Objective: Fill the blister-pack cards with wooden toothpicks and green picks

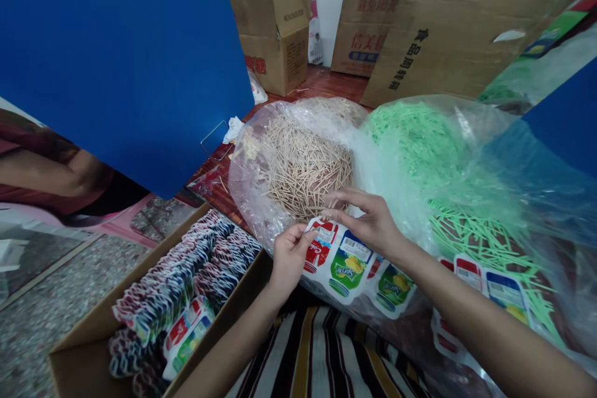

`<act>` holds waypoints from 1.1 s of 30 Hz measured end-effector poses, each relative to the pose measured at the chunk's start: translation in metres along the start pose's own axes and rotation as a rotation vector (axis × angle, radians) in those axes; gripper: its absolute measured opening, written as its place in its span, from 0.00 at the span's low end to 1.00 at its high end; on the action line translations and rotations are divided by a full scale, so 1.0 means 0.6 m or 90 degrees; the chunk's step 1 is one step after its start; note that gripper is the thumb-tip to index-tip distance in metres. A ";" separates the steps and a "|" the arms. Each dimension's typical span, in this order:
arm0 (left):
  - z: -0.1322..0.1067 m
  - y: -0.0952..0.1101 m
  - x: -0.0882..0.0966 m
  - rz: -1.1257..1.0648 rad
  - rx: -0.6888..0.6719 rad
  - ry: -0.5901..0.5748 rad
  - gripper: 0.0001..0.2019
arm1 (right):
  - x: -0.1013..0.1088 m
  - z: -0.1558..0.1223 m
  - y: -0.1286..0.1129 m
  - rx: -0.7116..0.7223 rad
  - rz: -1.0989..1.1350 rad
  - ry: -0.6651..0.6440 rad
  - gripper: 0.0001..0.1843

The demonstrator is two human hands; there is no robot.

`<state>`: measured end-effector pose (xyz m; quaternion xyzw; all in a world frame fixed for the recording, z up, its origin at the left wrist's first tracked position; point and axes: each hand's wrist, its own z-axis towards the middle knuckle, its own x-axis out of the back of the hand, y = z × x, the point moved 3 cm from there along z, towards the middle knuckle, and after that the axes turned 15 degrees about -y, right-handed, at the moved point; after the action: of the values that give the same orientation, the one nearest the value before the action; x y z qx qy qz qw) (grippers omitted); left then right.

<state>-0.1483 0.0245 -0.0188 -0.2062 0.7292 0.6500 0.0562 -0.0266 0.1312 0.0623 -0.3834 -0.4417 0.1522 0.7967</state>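
Note:
My left hand (290,258) pinches the left edge of a pair of joined flat sachets, one red with a cola print (319,251) and one green and blue with a Sprite print (348,267). My right hand (366,219) is over their top edge, thumb and fingers bent close together; whatever is at the fingertips is too small to make out. Just beyond lies a heap of thin beige sticks (305,168) in an open clear plastic bag (242,180). More printed sachets (395,289) lie under my right wrist, and others (506,292) beyond the forearm.
At lower left, an open cardboard box (84,348) holds rows of stacked sachets (186,273). Green sticks (415,137) fill a second plastic bag at right. Cardboard cartons (275,31) stand behind. A blue panel (121,62) blocks the upper left; another person's arm (41,168) shows below it.

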 end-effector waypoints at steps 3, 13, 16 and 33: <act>0.000 0.000 0.002 -0.011 -0.006 0.007 0.10 | -0.001 0.001 -0.005 0.052 -0.091 -0.052 0.11; 0.004 -0.003 0.009 -0.091 -0.023 0.001 0.14 | 0.008 -0.020 -0.014 -0.027 -0.033 -0.166 0.26; 0.003 0.001 0.007 -0.111 -0.024 0.003 0.13 | -0.006 -0.025 -0.012 -0.004 -0.057 -0.199 0.19; 0.003 0.018 0.000 -0.116 0.002 -0.074 0.15 | 0.000 -0.023 -0.005 -0.062 -0.047 -0.272 0.12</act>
<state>-0.1528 0.0270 -0.0095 -0.2332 0.7040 0.6521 0.1575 -0.0157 0.1224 0.0602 -0.3640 -0.6210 0.1791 0.6706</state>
